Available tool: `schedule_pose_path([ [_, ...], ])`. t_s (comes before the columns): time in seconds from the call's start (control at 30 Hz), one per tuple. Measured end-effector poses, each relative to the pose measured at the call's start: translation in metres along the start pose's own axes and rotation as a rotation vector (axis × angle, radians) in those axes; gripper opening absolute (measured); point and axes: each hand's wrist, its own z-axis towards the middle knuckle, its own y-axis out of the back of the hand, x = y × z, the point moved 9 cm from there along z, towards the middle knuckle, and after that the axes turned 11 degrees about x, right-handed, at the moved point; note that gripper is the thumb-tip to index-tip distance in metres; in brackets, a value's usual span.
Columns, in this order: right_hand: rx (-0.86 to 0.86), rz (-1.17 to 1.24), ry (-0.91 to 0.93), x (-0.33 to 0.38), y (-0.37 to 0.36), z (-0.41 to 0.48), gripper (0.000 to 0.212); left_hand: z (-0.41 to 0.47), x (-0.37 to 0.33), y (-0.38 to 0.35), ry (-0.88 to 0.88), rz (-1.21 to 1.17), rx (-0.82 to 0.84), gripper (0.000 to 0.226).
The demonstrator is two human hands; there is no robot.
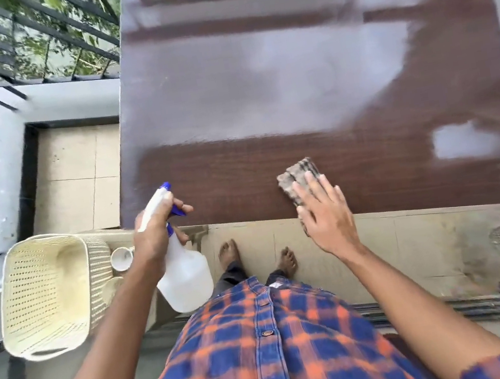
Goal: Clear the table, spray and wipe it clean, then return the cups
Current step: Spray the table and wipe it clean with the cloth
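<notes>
A dark brown wooden table [306, 80] fills the upper middle of the head view, and nothing stands on it but a cloth. My left hand [153, 235] grips a white spray bottle [187, 276] with a blue nozzle, just off the table's near left corner. My right hand [325, 213] presses flat on a folded grey-brown cloth [297, 174] at the table's near edge. A white cup [122, 258] sits low down beside the basket, left of my left hand, with a second pale round item [111, 288] under it.
A cream plastic basket [48, 296] lies at lower left on a grey ledge. Black metal railings [28, 38] run along the far and left sides, with greenery behind. Beige floor tiles [74, 175] show left of the table, and my bare feet stand below its near edge.
</notes>
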Motion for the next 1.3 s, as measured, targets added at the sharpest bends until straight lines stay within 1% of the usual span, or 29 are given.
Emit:
schedule_pose_path([
  [0.1,-0.062,0.048,-0.219,-0.058,0.013,-0.029,0.057,0.005,-0.005,-0.029,-0.023,0.050,0.049,0.043],
  [0.23,-0.126,0.079,-0.406,-0.118,0.039,-0.033,0.056,0.011,-0.017,-0.063,-0.058,0.077,0.092,0.039],
  [0.33,-0.156,0.161,-0.556,-0.155,0.069,-0.003,0.058,0.015,-0.026,-0.082,-0.088,0.102,0.145,0.037],
  [0.43,-0.139,0.159,-0.596,-0.160,0.095,0.043,0.060,0.017,-0.034,-0.099,-0.125,0.131,0.179,0.039],
  [0.53,-0.076,0.060,-0.489,-0.122,0.099,0.081,0.061,0.017,-0.039,-0.110,-0.135,0.144,0.182,0.036],
  [0.63,0.006,-0.028,-0.241,-0.050,0.077,0.091,0.062,0.019,-0.040,-0.124,-0.127,0.158,0.193,0.037],
  [0.73,0.094,-0.133,0.045,0.017,0.031,0.056,0.061,0.019,-0.040,-0.142,-0.143,0.168,0.228,0.037],
  [0.8,0.088,-0.136,0.168,0.027,0.012,0.023,0.058,0.019,-0.041,-0.153,-0.159,0.174,0.252,0.036],
  [0.83,0.077,-0.121,0.184,0.019,0.009,0.010,0.056,0.019,-0.042,-0.158,-0.157,0.167,0.262,0.036],
  [0.87,0.072,-0.104,0.171,0.004,0.009,0.003,0.054,0.019,-0.042,-0.163,-0.151,0.162,0.271,0.036],
  [0.93,0.056,-0.060,0.066,-0.042,0.020,-0.003,0.053,0.019,-0.043,-0.170,-0.143,0.175,0.281,0.037],
  [1.1,-0.114,0.126,-0.341,-0.228,0.082,-0.031,0.057,0.020,-0.049,-0.188,-0.148,0.233,0.301,0.036],
  [1.2,-0.149,0.210,-0.616,-0.334,0.107,-0.071,0.058,0.022,-0.051,-0.199,-0.147,0.248,0.310,0.036],
  [1.3,-0.166,0.285,-0.779,-0.385,0.119,-0.092,0.062,0.026,-0.051,-0.213,-0.129,0.257,0.321,0.036],
])
